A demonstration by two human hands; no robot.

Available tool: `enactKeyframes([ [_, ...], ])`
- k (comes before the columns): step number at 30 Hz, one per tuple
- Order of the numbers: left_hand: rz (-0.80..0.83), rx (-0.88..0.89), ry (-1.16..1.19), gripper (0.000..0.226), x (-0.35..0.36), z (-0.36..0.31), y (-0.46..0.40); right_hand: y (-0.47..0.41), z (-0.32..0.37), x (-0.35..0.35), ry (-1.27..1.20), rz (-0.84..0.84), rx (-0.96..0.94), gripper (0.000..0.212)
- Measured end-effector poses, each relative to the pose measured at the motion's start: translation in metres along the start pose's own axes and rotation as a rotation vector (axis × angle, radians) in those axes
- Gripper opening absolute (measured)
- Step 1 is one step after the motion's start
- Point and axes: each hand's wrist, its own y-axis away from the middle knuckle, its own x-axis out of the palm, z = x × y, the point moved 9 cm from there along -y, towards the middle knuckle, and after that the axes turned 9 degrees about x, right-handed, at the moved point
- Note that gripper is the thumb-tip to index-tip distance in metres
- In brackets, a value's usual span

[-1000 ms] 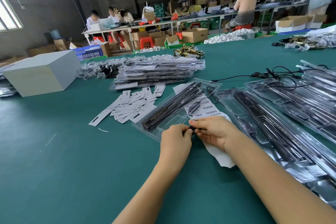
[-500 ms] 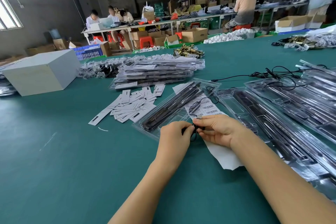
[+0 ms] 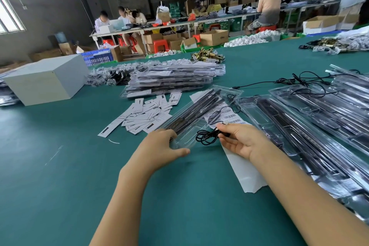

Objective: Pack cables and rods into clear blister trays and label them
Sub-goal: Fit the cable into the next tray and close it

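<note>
We see the coiled black cable (image 3: pixel 207 137) just above the near end of the open blister tray (image 3: pixel 201 115), pinched at its plug end by the right hand (image 3: pixel 242 142), whose thumb and forefinger close on it while the other fingers lie loosely curled beneath. The loops hang free at nine o'clock from that pinch, over the tray's empty near pocket. The black rods (image 3: pixel 197 111) already lie in the tray's long channel, running away toward one o'clock. The left hand (image 3: pixel 161 146) rests on the tray's near left corner, fingers bent over the edge and thumb stretched along the front rim, holding it steady; how firmly it clasps the plastic we cannot quite tell, since the clear rim is hard to read.

We judge the step in hand to be seating the cable, with the rods done and the labelling yet to come. The next move calls for lowering the coil into the pocket and keeping the loops tight so none spring over the rim.

At three o'clock from the tray lies a barcode label sheet (image 3: pixel 232 115), partly under the right wrist. At eleven o'clock sits a heap of paper cards (image 3: pixel 145 113), and beyond, at twelve, a stack of filled trays (image 3: pixel 173 80).
</note>
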Motion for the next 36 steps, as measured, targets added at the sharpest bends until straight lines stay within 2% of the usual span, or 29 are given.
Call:
enactKeyframes([
  [3,-0.081,0.035,-0.082,0.031,-0.008,-0.011,0.001,0.000,-0.002,-0.002,-0.051,-0.009,0.013,0.014],
  [6,-0.048,0.072,-0.163,0.026,-0.004,-0.021,-0.002,0.001,-0.004,-0.004,-0.090,-0.017,0.036,0.014],
  [9,-0.071,0.127,-0.122,0.022,-0.004,-0.030,-0.004,0.002,-0.004,-0.006,-0.156,-0.025,0.059,0.014],
  [13,-0.147,0.181,-0.146,0.025,-0.006,-0.043,-0.004,0.004,-0.002,-0.009,-0.236,-0.040,0.073,0.014],
  [17,-0.185,0.152,-0.104,0.026,-0.011,-0.040,-0.003,0.004,-0.003,-0.011,-0.253,-0.060,0.054,0.015],
  [25,-0.211,0.116,0.083,0.034,-0.011,-0.044,-0.002,0.006,0.009,-0.017,-0.223,-0.190,-0.173,0.018],
  [28,-0.223,0.148,0.069,0.037,-0.007,-0.052,-0.002,0.012,0.019,-0.022,-0.063,-0.298,-0.348,0.020],
  [33,-0.245,0.182,0.076,0.039,-0.004,-0.055,-0.001,0.032,0.033,-0.004,0.489,-0.507,-0.679,0.025],
  [36,-0.250,0.192,0.066,0.042,-0.003,-0.054,-0.001,0.039,0.034,0.002,0.614,-0.570,-0.751,0.018],
])
